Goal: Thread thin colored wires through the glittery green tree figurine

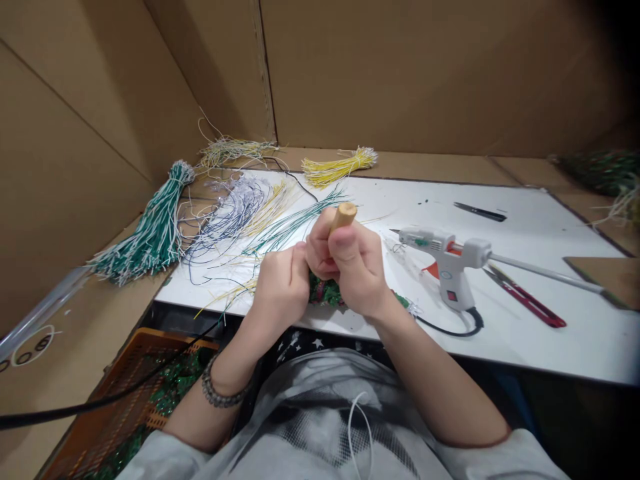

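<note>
Both my hands are together over the near edge of the white table. My right hand (pixel 350 270) is wrapped round a light wooden handle (pixel 345 212), whose round end points up; any working end is hidden by the fingers. Close beside it on the left, my left hand (pixel 283 283) is closed, its thumb and fingertips pressed together near the right hand's fingers. What it pinches is not visible. Shiny green tinsel (pixel 325 293) with a bit of red shows beneath and between the hands, and more of it emerges past the right wrist.
To the right lie a white glue gun (pixel 453 263), red-handled snips (pixel 533 300) and black ones (pixel 480 212). Green wire ties (pixel 155 227), a yellow bundle (pixel 340 167) and loose blue wires (pixel 230 207) lie left and behind. An orange basket (pixel 113 380) holds green tinsel. Cardboard walls surround the table.
</note>
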`<state>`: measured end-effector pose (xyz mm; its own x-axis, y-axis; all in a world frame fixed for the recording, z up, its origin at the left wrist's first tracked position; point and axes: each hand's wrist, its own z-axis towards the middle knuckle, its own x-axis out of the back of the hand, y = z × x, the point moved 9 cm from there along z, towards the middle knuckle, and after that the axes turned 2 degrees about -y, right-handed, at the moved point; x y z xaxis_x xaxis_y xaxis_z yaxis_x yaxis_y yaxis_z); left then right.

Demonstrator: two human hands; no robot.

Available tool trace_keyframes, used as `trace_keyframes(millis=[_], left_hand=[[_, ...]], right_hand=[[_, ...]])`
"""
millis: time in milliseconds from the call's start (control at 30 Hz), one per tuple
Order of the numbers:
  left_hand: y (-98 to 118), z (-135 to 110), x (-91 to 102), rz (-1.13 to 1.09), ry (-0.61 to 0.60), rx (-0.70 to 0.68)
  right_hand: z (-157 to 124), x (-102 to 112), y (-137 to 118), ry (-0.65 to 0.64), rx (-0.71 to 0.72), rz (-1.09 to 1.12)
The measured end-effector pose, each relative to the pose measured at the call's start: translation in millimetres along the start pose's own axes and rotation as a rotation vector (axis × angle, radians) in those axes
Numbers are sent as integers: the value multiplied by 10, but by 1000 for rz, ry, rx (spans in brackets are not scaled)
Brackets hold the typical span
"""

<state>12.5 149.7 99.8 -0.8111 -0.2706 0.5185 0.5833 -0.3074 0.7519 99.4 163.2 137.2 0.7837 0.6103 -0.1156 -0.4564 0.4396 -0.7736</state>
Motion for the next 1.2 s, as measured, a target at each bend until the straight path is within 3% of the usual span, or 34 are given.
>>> trace_keyframes(millis=[233,500,967,1200], left_hand=[[1,-8,34,47,31,10],[-23,-11,33,27,53,30],[50,-30,61,90,108,32],[24,-27,45,56,91,42]], right_hand=[[4,20,-36,74,-75,327],[43,113,-28,167,-109,442],[15,120,113,206,-205,414],[-28,83,66,227,-135,313]])
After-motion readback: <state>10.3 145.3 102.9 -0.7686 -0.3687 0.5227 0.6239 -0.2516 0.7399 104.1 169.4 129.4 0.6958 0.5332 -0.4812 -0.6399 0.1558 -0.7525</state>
